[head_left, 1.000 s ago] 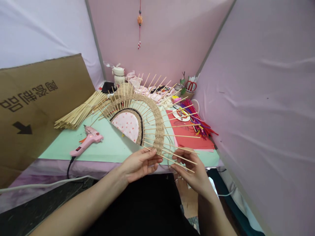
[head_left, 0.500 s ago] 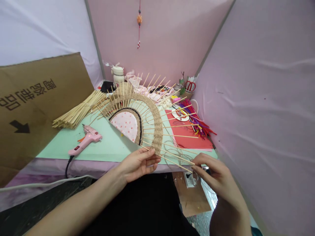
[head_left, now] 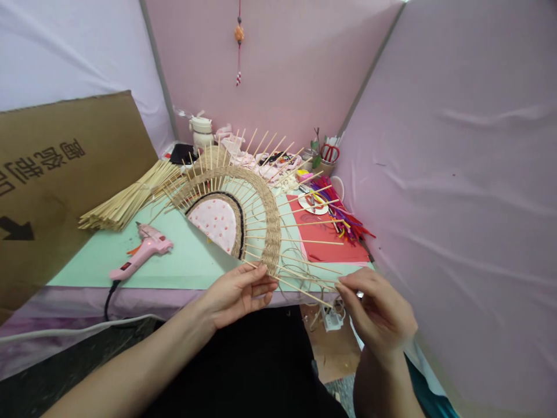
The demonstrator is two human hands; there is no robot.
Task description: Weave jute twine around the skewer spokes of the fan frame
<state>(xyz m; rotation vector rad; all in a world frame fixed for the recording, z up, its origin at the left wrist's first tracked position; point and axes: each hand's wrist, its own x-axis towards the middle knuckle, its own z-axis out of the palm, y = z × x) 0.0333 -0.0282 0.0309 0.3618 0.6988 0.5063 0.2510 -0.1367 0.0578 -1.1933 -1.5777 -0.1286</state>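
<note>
A half-round woven piece (head_left: 272, 223) with thin sticks fanning outward stands over the table's front edge. At its centre is a white half-disc (head_left: 216, 223) with pink dots, edged in black. My left hand (head_left: 243, 293) pinches its lower corner between thumb and fingers. Further right, my right hand (head_left: 376, 305) is closed with thumb and forefinger pressed together at the tips of the lowest sticks and a thin cord (head_left: 311, 278). Loops of that cord hang below the sticks. One low stick's tip is free, just left of my right fingers.
A pink glue gun (head_left: 145, 252) lies at left, beside a bundle of sticks (head_left: 130, 197) and a cardboard box (head_left: 69, 191). Behind are a white bottle (head_left: 201, 132), red paper (head_left: 331, 247), pipe cleaners (head_left: 348, 217) and red-handled scissors (head_left: 331, 152).
My right hand has turned and its fingers have curled in, letting the lowest stick's tip go free. The whole view has shifted slightly, while my left hand keeps its hold.
</note>
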